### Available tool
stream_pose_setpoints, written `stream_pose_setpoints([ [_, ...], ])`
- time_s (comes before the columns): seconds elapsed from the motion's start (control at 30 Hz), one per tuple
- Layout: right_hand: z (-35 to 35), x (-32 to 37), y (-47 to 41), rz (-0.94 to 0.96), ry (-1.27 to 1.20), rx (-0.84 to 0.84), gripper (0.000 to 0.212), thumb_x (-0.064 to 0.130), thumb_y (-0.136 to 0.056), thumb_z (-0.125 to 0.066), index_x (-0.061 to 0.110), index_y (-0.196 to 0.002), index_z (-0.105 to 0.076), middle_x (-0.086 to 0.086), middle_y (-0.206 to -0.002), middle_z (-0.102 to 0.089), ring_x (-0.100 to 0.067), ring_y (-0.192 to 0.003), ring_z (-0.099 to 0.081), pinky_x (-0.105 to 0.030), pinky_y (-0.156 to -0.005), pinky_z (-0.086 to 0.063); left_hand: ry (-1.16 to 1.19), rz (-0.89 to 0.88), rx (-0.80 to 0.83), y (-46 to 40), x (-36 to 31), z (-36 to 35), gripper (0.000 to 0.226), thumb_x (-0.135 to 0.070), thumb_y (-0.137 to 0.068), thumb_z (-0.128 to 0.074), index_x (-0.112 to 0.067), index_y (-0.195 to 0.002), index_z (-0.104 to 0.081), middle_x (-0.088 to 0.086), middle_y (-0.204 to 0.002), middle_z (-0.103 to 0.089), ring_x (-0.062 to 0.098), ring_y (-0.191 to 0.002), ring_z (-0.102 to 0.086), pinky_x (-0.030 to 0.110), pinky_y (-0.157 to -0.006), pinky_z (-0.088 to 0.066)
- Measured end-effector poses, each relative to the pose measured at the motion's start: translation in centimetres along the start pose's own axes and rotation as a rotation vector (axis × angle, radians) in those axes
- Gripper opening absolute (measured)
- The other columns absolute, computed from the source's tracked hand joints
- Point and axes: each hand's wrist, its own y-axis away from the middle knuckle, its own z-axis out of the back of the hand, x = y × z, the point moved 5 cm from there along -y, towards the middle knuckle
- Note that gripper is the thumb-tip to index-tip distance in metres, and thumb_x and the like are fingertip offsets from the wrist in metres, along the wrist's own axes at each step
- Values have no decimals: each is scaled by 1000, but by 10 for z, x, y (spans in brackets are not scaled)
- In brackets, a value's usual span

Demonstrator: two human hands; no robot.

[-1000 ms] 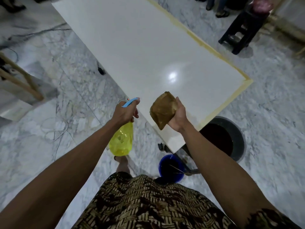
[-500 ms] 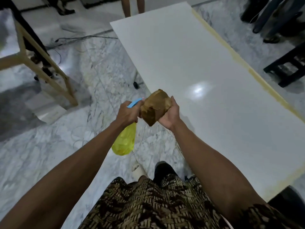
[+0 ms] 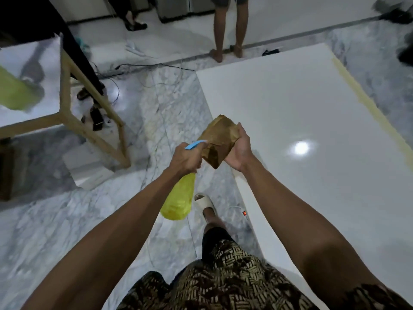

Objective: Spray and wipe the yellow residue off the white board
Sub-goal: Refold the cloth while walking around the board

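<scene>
A large glossy white board point(image 3: 312, 121) lies at the right, with a strip of yellow residue point(image 3: 366, 101) along its far right edge. My left hand point(image 3: 186, 159) grips a yellow spray bottle point(image 3: 178, 200) by its neck; its blue nozzle point(image 3: 195, 144) points at a folded brown cloth point(image 3: 218, 143). My right hand point(image 3: 239, 151) holds that cloth just beyond the board's left edge, over the marble floor. The nozzle tip touches or nearly touches the cloth.
A wooden frame point(image 3: 67, 104) stands at the left with cables point(image 3: 143, 68) trailing on the marble floor. A person's bare legs point(image 3: 228, 27) stand at the board's far end. A power strip with a red light point(image 3: 245, 213) lies by my sandalled foot point(image 3: 204, 203).
My view has swung left along the board; the buckets and stool have left view. My hands came together, so the nozzle now meets the cloth.
</scene>
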Motion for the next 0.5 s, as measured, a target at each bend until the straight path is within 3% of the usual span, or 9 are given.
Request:
stream_pose_setpoints([
  [0.17, -26, 60, -129, -63, 119, -34, 77, 64, -92, -51, 7, -142, -51, -21, -140, -57, -36, -130, -55, -50, -113, -40, 37, 37, -29, -110, -61, 18, 60, -52, -101, -64, -4, -66, -71, 11, -64, -74, 20, -46, -63, 25, -49, -50],
  [0.3, -52, 123, -220, -14, 457, -191, 65, 61, -100, -40, 8, -134, -56, -9, -126, -66, -24, -116, -65, -39, -101, -52, 95, 47, -62, -184, -98, 33, 58, -50, -101, -65, -4, -67, -70, 11, -66, -73, 16, -42, -60, 23, -47, -49],
  [0.4, -84, 173, -285, 191, 851, -346, 63, 58, -102, -35, 9, -141, -49, -9, -135, -60, -26, -124, -58, -36, -102, -49, 120, 58, -89, -235, -111, 47, 57, -50, -101, -65, -3, -69, -69, 14, -70, -73, 11, -39, -58, 21, -44, -47],
  [0.5, -113, 210, -338, 571, 1115, -303, 49, 41, -105, -36, 14, -144, -46, -10, -135, -61, -27, -120, -60, -39, -100, -50, 173, 65, -95, -273, -109, 55, 55, -47, -102, -66, 1, -75, -68, 16, -73, -70, 8, -38, -57, 19, -42, -45],
])
